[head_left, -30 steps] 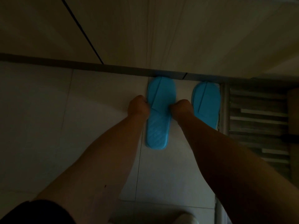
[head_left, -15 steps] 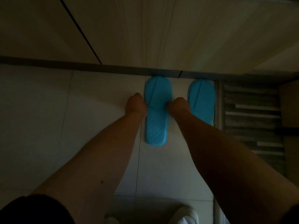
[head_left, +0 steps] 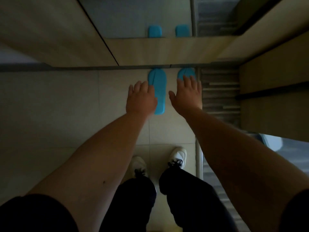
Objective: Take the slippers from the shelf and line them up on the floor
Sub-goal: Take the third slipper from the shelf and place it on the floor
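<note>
Lying flat on the floor (head_left: 66,114), the light, flexible blue slippers (head_left: 158,91) are best pinched at the edges, while the left hand (head_left: 140,99) and right hand (head_left: 187,96) are held wide open and empty.

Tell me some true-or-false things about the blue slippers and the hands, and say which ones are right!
1. Two blue slippers lie on the floor. True: the left slipper and the right slipper lie side by side on the tiles.
2. The left hand is squeezing a slipper. False: its fingers are spread open and hold nothing.
3. The right hand is open. True: it is flat and partly hides the right slipper.
4. The slippers are red. False: they are blue.
5. The person is barefoot. False: they wear white shoes.
</note>
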The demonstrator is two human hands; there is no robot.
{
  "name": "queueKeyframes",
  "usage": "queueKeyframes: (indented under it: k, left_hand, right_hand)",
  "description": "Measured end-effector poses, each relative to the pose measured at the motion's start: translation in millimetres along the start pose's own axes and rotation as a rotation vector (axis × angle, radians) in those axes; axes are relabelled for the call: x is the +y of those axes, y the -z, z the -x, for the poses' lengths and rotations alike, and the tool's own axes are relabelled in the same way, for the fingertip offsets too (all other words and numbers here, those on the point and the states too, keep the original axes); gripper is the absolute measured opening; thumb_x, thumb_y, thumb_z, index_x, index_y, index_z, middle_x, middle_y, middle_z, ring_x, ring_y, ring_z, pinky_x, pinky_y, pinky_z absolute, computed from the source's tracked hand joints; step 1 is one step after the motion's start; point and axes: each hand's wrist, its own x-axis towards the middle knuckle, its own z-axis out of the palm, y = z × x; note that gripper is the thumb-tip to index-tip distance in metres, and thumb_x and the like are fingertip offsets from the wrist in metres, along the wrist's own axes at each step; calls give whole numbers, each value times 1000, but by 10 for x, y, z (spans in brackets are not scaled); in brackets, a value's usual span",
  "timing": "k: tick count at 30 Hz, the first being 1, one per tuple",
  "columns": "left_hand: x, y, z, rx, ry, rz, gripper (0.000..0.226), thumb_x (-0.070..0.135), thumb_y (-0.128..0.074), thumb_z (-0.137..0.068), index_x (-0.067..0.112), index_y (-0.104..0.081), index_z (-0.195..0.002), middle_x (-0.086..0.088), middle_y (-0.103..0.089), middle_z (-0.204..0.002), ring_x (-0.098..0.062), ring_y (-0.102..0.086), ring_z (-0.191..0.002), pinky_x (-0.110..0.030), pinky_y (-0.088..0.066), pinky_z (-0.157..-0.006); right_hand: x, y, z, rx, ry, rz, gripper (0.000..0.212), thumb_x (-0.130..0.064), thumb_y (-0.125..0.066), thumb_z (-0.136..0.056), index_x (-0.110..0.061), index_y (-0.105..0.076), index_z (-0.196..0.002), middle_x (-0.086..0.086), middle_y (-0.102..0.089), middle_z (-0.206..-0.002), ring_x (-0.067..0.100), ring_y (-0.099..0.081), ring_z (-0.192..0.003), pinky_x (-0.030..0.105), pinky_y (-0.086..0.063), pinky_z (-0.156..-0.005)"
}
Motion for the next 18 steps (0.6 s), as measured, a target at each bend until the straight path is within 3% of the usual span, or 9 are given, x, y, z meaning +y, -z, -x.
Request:
queueKeyframes:
  k: [3,6,12,18]
  left_hand:
    - [65,640,275,19,-48,-53,58,42,-39,-95,11,-32,-143,-13,-29,-154,-33,-19,-144,-54,-14,-118]
    - [112,1203,509,28,-116,-92,63,44,-37,-95,11,-25,-146,-13,-23,-157,-33,-12,-146,-54,-10,-119]
    - [385,1904,889,74,-235,-111,64,43,-39,-94,9,-24,-146,-15,-28,-155,-33,-17,-146,-50,-10,-119]
    - [787,2155,1046,113,-347,-131,67,45,-44,-92,8,-26,-145,-15,-35,-151,-33,-24,-143,-49,-16,-117]
  right_hand:
    - [-39,639,297,9,24,80,72,-57,-31,-93,-13,-17,-149,15,-17,-158,32,-7,-146,52,-1,-116]
    - [-102,1246,621,24,28,94,74,-58,-30,-93,-13,-14,-150,14,-14,-159,32,-5,-146,52,-1,-117]
    - [-99,2024,1329,38,-84,-21,72,-55,-33,-95,-13,-14,-151,13,-12,-160,30,-3,-147,49,1,-118]
    - [238,2386,1589,119,-178,-112,68,-51,-45,-93,-18,-25,-149,7,-25,-157,27,-15,-145,48,-5,-119]
